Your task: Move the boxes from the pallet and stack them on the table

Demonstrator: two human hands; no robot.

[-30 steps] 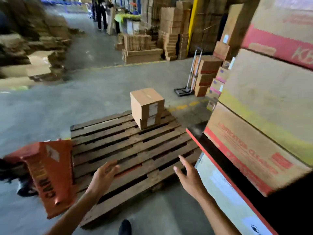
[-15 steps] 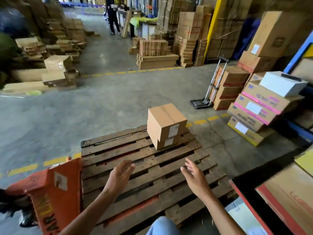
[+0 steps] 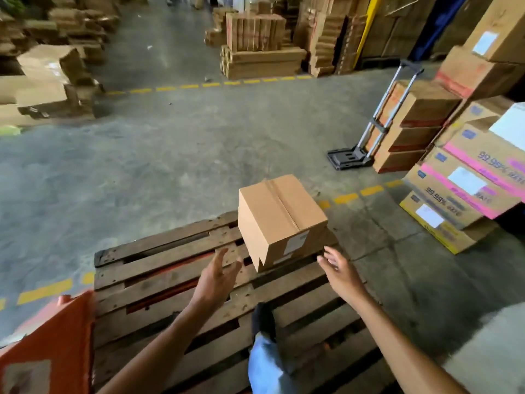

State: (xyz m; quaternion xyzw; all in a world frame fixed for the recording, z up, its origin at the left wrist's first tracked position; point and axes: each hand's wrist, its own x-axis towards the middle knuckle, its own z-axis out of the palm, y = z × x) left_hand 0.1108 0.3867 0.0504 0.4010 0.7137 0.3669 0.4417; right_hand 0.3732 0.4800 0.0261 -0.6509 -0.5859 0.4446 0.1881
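Item: my left hand [image 3: 217, 275] and right hand [image 3: 339, 270], both spread wide and empty, just short of the boxes [image 3: 279, 220] stacked at the pallet [image 3: 170, 268] far edge. Best gripped low on opposite sides, lifting both together. Surroundings: orange object [image 3: 54, 345] left, hand truck [image 3: 369, 137] right; my foot [image 3: 262, 319] on the slats.

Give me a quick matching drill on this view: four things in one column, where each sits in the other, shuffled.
Things:
1. cardboard box
2. hand truck
3. orange pallet jack
4. person's foot

Places:
A. left of the pallet, at the frame's lower corner
B. on the pallet's slats, between the two arms
C. at the pallet's far edge
D. on the floor, against a box stack at right

Pairs: 1-C, 2-D, 3-A, 4-B
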